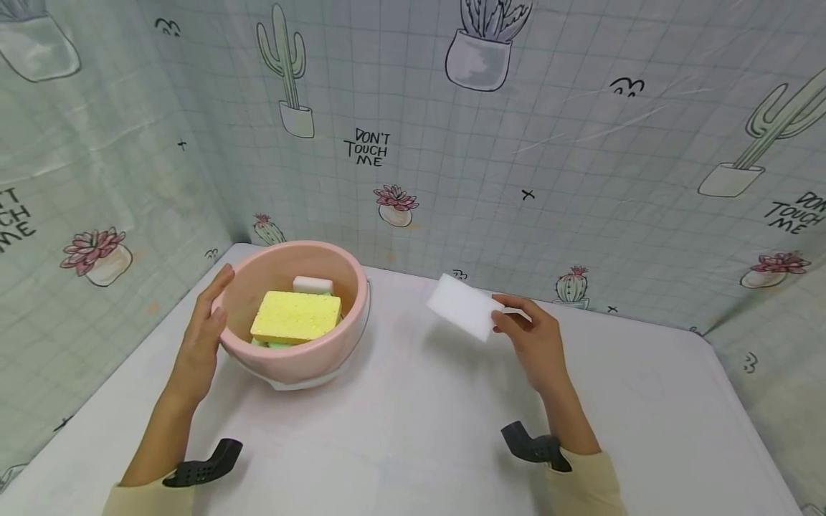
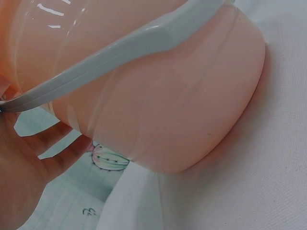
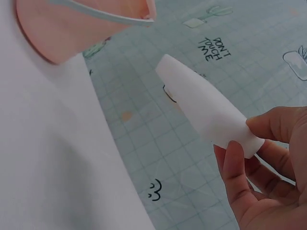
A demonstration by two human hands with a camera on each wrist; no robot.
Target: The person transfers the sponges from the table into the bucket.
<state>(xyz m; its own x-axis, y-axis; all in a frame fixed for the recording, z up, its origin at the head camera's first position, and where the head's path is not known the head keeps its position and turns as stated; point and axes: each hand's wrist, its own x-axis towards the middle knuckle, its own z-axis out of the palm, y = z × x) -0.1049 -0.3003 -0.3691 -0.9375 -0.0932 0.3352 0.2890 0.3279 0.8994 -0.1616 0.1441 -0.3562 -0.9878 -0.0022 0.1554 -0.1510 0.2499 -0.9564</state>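
A pink bucket with a pale handle stands at the left of the table. In it a yellow sponge lies on top, with a white block behind it and bits of green below. My left hand rests against the bucket's left side near the rim, its fingers extended along the outside in the left wrist view. To the right of the bucket, my right hand pinches a white sponge by one end between thumb and fingers. That sponge is held above the table, tilted.
The white table spreads out under both hands. Behind it and at its sides hangs a pale checked sheet printed with cacti and lettering. A black wrist mount sits on the left forearm, another mount on the right.
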